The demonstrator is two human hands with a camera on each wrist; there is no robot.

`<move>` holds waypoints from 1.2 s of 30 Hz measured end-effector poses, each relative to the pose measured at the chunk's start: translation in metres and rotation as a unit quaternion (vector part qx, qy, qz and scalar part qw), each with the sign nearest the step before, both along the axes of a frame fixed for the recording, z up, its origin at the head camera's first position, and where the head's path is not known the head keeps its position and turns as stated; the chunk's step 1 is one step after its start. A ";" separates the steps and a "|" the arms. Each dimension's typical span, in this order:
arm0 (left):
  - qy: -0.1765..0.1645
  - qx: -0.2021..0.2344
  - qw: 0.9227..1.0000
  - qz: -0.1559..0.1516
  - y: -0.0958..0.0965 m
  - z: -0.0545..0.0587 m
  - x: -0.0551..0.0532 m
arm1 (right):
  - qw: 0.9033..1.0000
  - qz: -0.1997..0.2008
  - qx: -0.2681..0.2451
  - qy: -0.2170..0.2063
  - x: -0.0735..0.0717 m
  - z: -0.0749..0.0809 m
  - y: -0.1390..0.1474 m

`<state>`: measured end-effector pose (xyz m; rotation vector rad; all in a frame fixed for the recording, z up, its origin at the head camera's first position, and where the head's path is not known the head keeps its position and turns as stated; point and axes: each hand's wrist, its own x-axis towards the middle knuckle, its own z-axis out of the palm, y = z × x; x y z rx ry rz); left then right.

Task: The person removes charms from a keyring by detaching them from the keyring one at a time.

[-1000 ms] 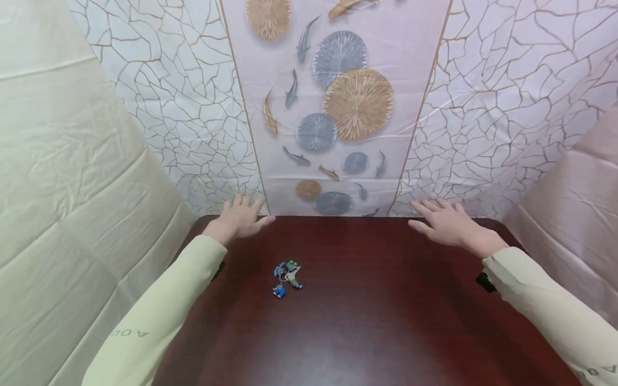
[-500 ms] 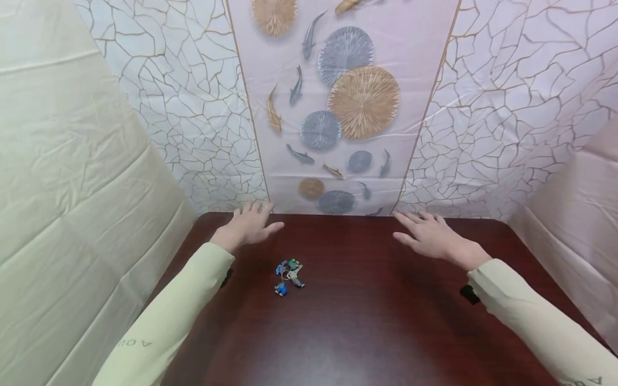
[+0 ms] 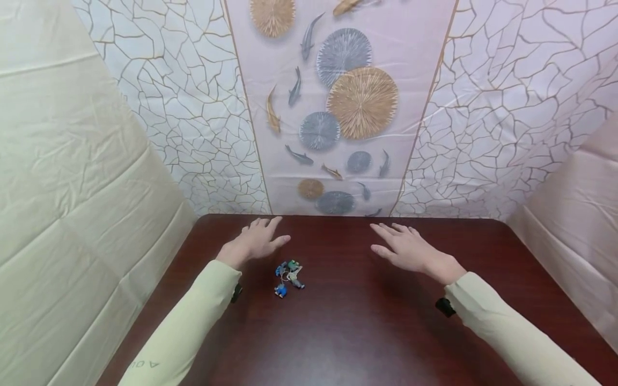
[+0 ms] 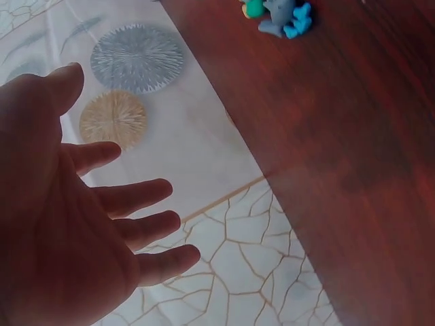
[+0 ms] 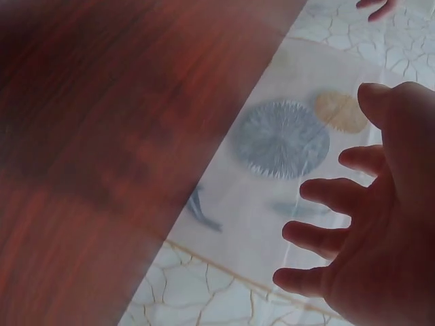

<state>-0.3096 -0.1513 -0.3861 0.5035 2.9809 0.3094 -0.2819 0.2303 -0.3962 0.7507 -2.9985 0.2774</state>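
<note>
On the table lies a keychain (image 3: pixel 293 276), a metal ring with several small blue, grey and green figures. Part of this keychain (image 4: pixel 280 15) shows at the top edge of the left wrist view. My left hand (image 3: pixel 253 242) hovers just beyond and left of it, fingers spread and holding nothing. Over the far right part of the table, my right hand (image 3: pixel 410 250) is held out palm down with spread fingers, also bare. Both wrist views show the palms with fingers apart, the left hand (image 4: pixel 64 217) and the right hand (image 5: pixel 391 224).
The dark red-brown table (image 3: pixel 333 332) has rounded far corners. A patterned cloth (image 3: pixel 309 161) with fish and round motifs hangs behind its far edge. Plain pale cloth (image 3: pixel 96 214) closes in the left side, and similar cloth (image 3: pixel 574 203) the right.
Both hands have come nearer to each other and back from the far edge toward the body. The keychain lies where it was; the head view has shifted slightly.
</note>
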 end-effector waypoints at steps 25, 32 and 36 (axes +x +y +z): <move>-0.079 0.064 0.995 0.020 0.013 -0.033 0.023 | 0.992 0.051 -0.104 -0.044 0.008 -0.039 -0.072; -0.082 0.067 0.994 0.009 0.014 -0.046 0.030 | 0.987 0.051 -0.143 -0.046 0.013 -0.051 -0.100; -0.082 0.066 0.994 0.000 0.016 -0.052 0.033 | 0.983 0.064 -0.165 -0.050 0.020 -0.058 -0.117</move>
